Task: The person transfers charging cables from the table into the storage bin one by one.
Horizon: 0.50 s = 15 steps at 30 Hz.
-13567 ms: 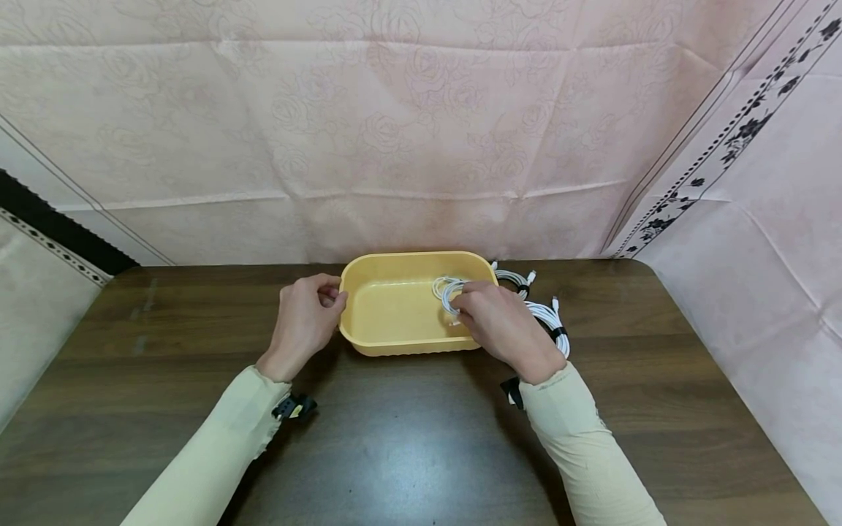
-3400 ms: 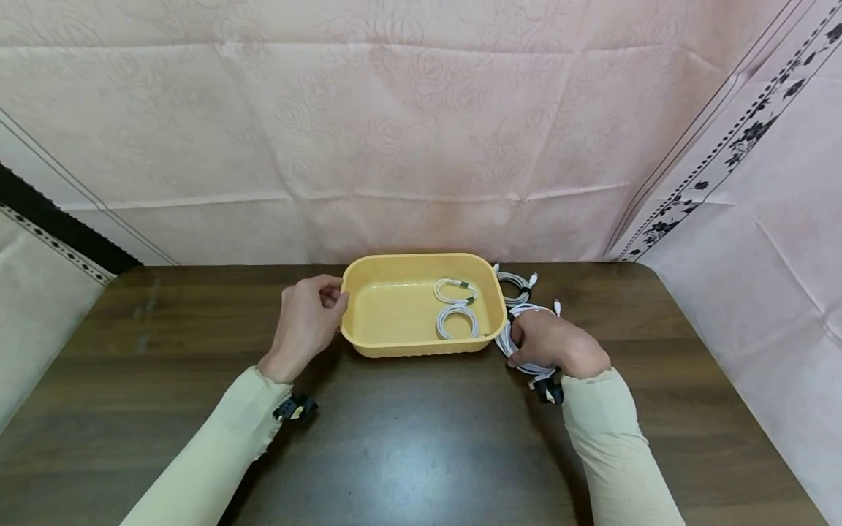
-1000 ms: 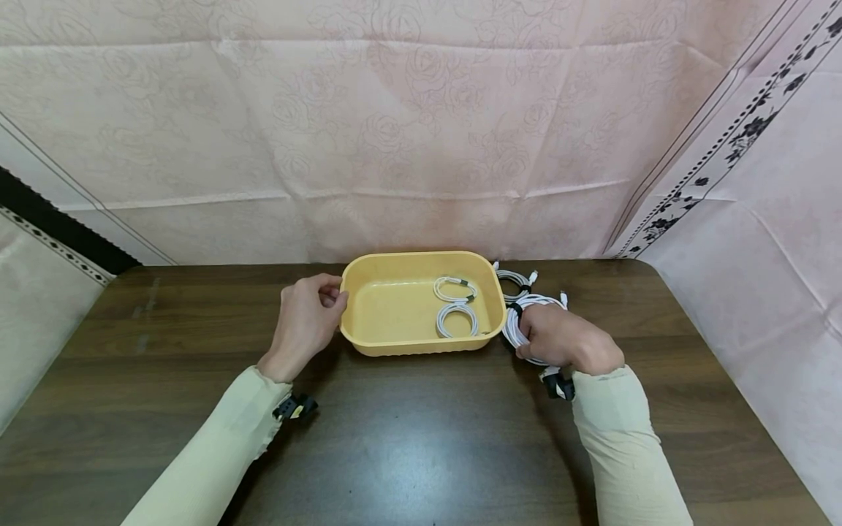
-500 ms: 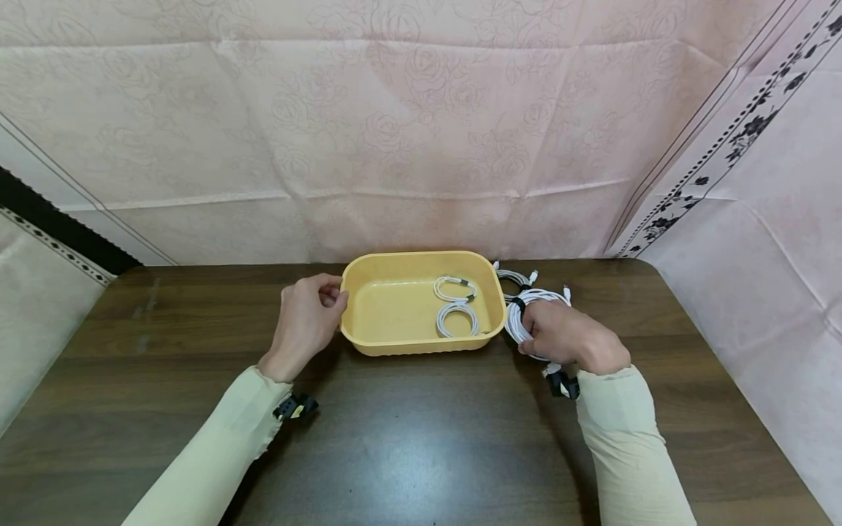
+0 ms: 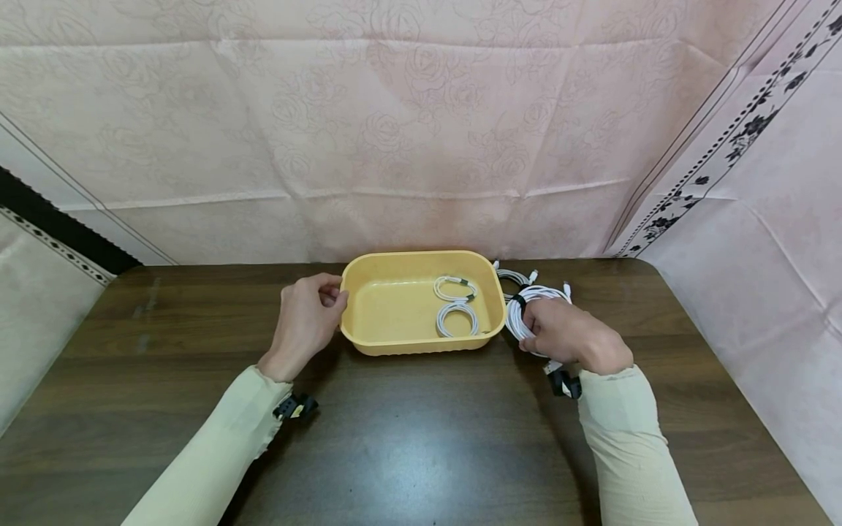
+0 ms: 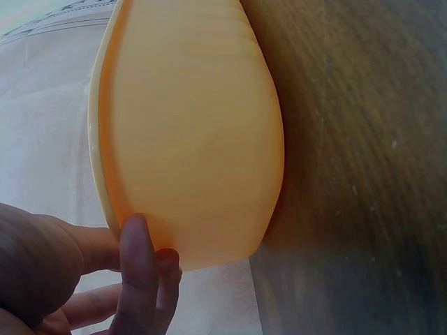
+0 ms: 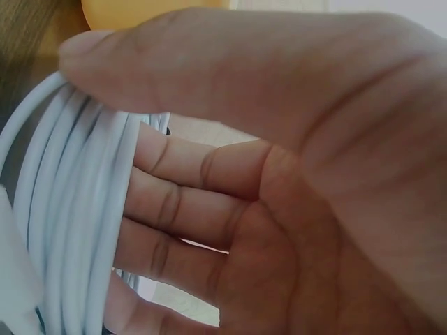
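Observation:
A yellow plastic tub stands at the back of the table. My left hand pinches its left rim; in the left wrist view thumb and fingers meet at the rim of the tub. Beside the tub's right end, my right hand grips a thick coiled white cable tied with a black strap. In the right wrist view the thumb lies over the strands of that cable and the fingers curl behind them. Two thin cable coils lie inside the tub, one white, one greyish.
Another tied cable coil lies behind the held one, against the tub's back right corner. A patterned cloth hangs along the far edge of the brown wooden table, with more cloth on both sides.
Over the last second, my right hand has shifted slightly right and away from me with the thick white cable. Since the earliest frame it has released a thin coil in the tub. The left hand stays put.

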Each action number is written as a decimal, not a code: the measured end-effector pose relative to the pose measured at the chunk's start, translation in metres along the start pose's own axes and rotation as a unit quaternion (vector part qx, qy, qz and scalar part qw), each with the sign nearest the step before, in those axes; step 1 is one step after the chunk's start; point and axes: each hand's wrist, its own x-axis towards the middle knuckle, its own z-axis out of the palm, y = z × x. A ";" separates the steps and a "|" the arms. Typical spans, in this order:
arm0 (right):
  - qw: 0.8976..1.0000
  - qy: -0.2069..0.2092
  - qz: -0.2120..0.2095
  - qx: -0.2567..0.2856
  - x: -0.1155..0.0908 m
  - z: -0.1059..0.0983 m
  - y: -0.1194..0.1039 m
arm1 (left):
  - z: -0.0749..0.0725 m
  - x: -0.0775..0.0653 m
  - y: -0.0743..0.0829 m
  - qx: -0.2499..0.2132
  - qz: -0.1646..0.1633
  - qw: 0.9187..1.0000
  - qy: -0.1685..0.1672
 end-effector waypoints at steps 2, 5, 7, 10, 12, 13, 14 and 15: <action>1.000 0.003 0.001 0.001 0.000 0.000 0.000 | 0.000 0.000 0.000 0.000 0.000 1.000 0.000; 1.000 0.005 0.005 0.003 -0.001 0.000 0.000 | 0.000 0.000 0.000 0.000 -0.001 1.000 0.000; 1.000 0.009 0.005 0.004 -0.002 -0.001 0.000 | 0.000 0.000 0.000 0.000 -0.001 1.000 0.000; 1.000 0.013 0.005 0.006 -0.003 -0.001 0.000 | 0.000 0.000 0.000 -0.001 -0.002 1.000 0.000; 1.000 0.016 0.005 0.007 -0.003 -0.002 -0.001 | 0.000 0.000 0.000 -0.001 -0.002 1.000 0.000; 1.000 0.017 0.007 0.008 -0.004 -0.002 -0.001 | 0.000 0.000 0.000 -0.001 -0.002 1.000 0.000; 1.000 0.018 0.008 0.008 -0.004 -0.003 -0.001 | 0.000 0.000 0.000 -0.001 -0.002 1.000 0.000; 1.000 0.019 0.009 0.009 -0.004 -0.003 -0.001 | 0.000 0.000 0.000 -0.001 -0.002 1.000 0.000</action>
